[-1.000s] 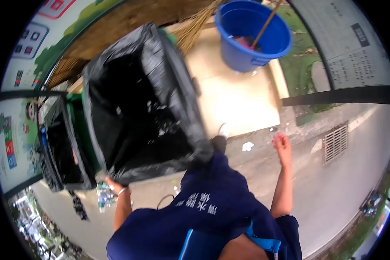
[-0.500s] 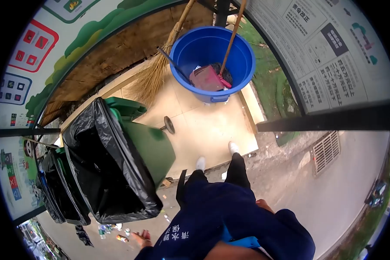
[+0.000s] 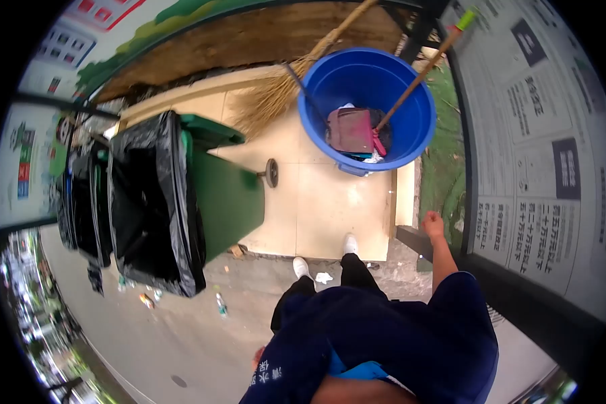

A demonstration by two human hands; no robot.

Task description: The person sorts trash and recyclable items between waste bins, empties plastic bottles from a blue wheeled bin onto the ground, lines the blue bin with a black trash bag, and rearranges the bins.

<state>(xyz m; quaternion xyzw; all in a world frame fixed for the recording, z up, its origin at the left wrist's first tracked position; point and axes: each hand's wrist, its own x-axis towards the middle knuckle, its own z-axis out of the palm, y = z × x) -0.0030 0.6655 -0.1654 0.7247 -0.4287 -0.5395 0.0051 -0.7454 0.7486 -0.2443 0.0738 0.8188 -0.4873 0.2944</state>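
Note:
My right hand (image 3: 433, 223) reaches forward on the right, its fingers curled closed with no object showing in them. It is near the post of the notice board and just below the blue bucket (image 3: 367, 57). My left hand (image 3: 258, 357) shows only as a small patch beside my jacket; its fingers are hidden. Inside the bucket are a pink dustpan (image 3: 351, 131), a dark handle leaning on the left rim, dark bagged material and bits of litter. A long wooden stick (image 3: 417, 81) with a green end slants out of it to the upper right.
A straw broom (image 3: 266, 104) leans behind the bucket. Green wheeled bins (image 3: 232, 202) lined with black bags stand on the left. Plastic bottles (image 3: 221, 305) and scraps lie on the pavement. A notice board (image 3: 518, 155) rises on the right. My feet are at the tiled platform's edge.
My view has turned, so the bucket sits further right and the bins further left. My right hand has come up and forward from my side. My left hand is now mostly hidden by my jacket.

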